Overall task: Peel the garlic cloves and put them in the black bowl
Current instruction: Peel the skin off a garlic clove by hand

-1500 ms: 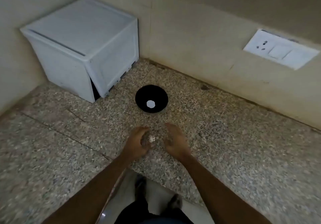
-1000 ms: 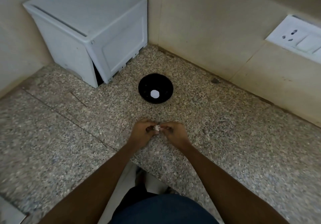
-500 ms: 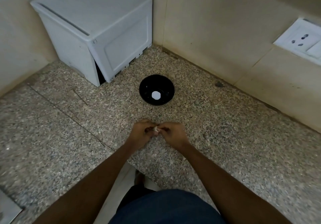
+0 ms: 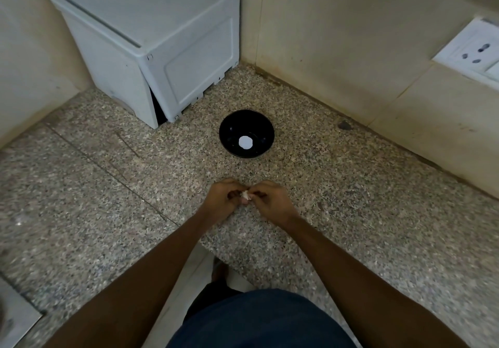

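Note:
A small whitish garlic clove (image 4: 245,196) is pinched between the fingertips of both hands, just above the speckled granite counter (image 4: 351,199). My left hand (image 4: 222,201) grips it from the left and my right hand (image 4: 272,202) from the right, fingers curled, so most of the clove is hidden. The black bowl (image 4: 232,131) stands on the counter a short way beyond my hands. A white round spot (image 4: 245,142) shows at its bottom; I cannot tell whether it is a clove or a mark.
A white plastic box (image 4: 151,39) fills the back left corner. Beige tiled walls close off the back and left. A white socket plate (image 4: 469,53) is on the right wall. The counter's front edge runs just below my wrists.
My right hand came in from apart and joined the left on the clove. In the last half second both hands have stayed together in about the same place.

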